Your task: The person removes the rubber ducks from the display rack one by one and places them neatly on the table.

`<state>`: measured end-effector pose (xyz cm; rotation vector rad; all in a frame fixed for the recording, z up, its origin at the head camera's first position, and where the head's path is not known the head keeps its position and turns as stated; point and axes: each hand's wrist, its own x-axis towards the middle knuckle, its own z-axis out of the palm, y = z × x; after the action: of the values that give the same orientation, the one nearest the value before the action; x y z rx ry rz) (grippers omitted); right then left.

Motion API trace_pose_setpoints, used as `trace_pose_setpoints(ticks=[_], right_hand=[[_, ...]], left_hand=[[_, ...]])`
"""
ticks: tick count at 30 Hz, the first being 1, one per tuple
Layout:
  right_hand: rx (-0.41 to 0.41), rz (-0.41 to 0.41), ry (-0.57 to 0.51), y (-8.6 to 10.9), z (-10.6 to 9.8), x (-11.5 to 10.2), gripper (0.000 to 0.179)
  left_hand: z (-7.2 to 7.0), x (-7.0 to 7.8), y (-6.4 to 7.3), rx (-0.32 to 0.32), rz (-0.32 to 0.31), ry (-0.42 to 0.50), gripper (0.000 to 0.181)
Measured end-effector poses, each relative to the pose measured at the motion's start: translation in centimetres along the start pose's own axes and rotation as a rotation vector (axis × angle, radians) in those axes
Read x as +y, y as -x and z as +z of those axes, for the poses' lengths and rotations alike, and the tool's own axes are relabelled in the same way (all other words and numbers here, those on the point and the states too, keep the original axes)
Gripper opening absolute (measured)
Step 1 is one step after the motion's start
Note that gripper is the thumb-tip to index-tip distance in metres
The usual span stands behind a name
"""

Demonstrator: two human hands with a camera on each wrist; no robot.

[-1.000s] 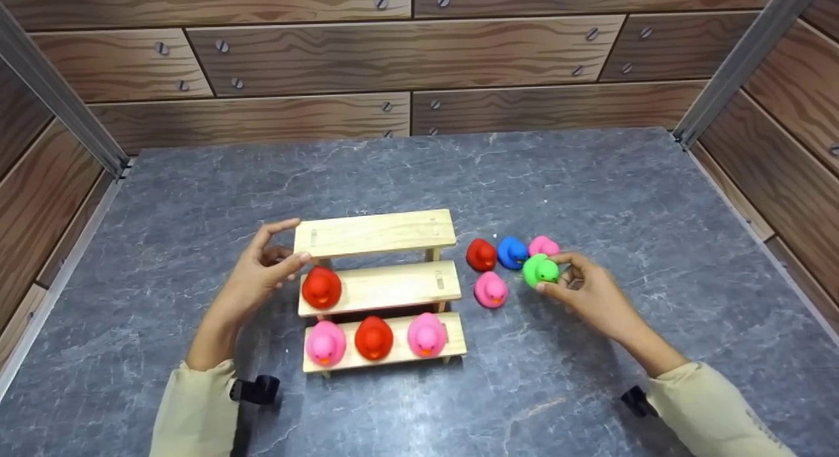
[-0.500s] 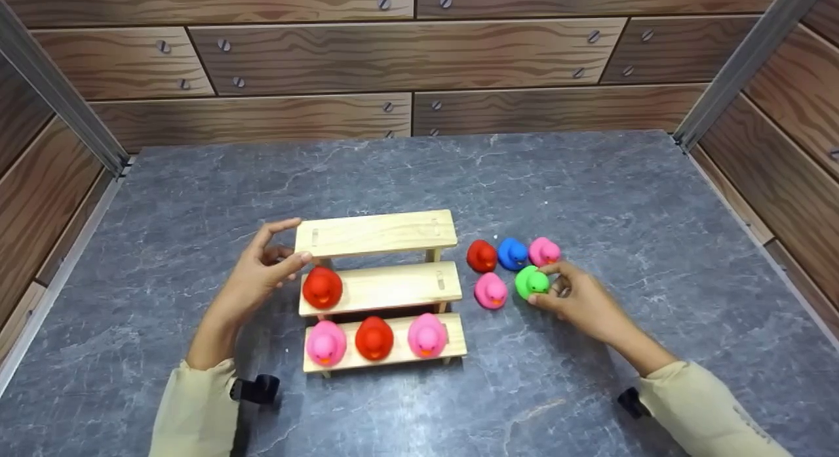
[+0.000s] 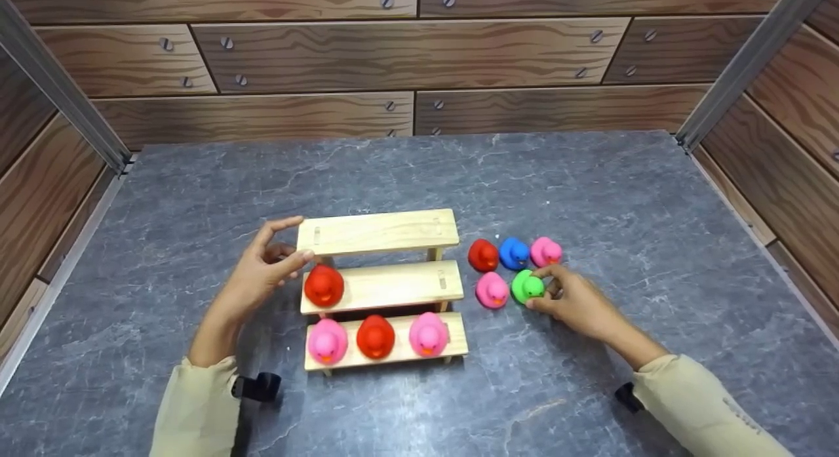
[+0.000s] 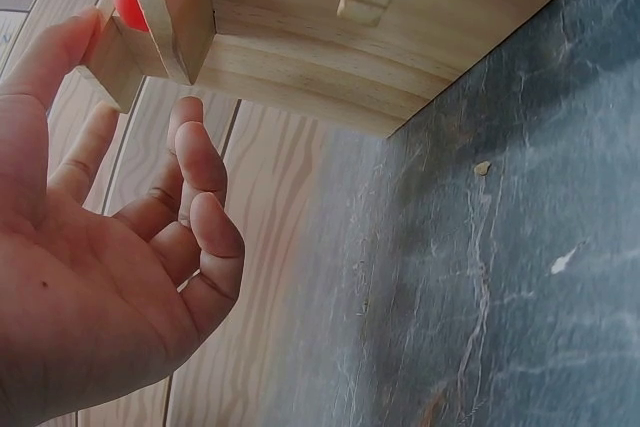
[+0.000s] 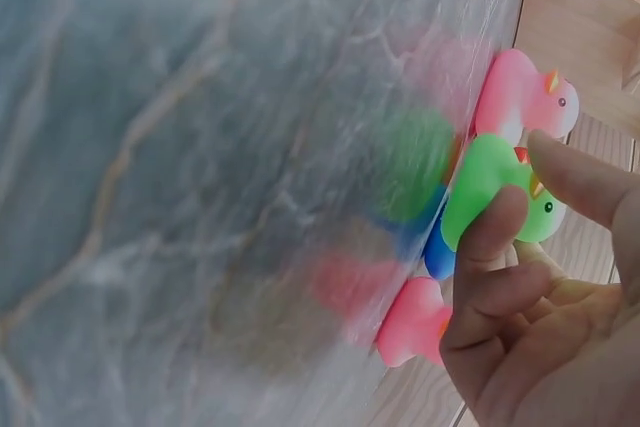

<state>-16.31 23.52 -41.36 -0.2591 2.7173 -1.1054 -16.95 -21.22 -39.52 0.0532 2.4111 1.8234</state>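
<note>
A: The fingers of the right hand [image 3: 580, 306], what have they got?

B: A green duck [image 3: 524, 288], pinched between thumb and index finger, right of centre in the head view.

A: How does it look?

B: Bright lime green, smooth, with a round head on a plump body. The right wrist view shows a dark eye, an orange beak and a blurred green reflection in the tabletop [image 5: 150, 247]. It is upright, its base right down by the surface; whether it touches, I can't tell.

A: And the left hand [image 3: 255, 270]?

B: Left of centre, thumb and index finger grip the left end of the top step of a pale wooden stand [image 3: 387, 288]. The other fingers are bent.

A: What's near the green one?

B: A pink duck [image 3: 491, 290] just to its left. Above in the frame, left to right: a red duck [image 3: 484, 255], a blue duck [image 3: 514, 254] and another pink duck [image 3: 546, 252].

A: On the stand?

B: A second red duck [image 3: 324, 286] at the middle step's left end. Along the bottom step, a third pink duck [image 3: 327, 342], a third red duck [image 3: 375, 337] and a fourth pink duck [image 3: 429, 334], beaks toward the frame's lower edge.
</note>
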Motion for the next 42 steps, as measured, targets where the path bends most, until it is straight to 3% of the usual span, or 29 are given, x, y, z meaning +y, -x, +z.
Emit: trace_pose_setpoints(ticks=[25,30,35,42], right_hand=[[-0.026,-0.01,0.005,0.0,-0.4,0.1,0.05],[0.011,0.005,-0.026,0.5,-0.9,-0.4,0.049],[0.041,-0.031,-0.097,1.1,-1.2,-1.2,0.051],[0.033,-0.032,-0.211,1.6,-1.2,-2.4,0.052]], left_hand=[[0.0,-0.2,0.0,0.008,-0.005,-0.029,0.059],[0.1,-0.2,0.0,0.008,0.001,-0.015,0.059],[0.1,-0.1,-0.1,0.003,0.008,0.001,0.058],[0.2,-0.2,-0.1,0.011,0.006,0.0,0.057]])
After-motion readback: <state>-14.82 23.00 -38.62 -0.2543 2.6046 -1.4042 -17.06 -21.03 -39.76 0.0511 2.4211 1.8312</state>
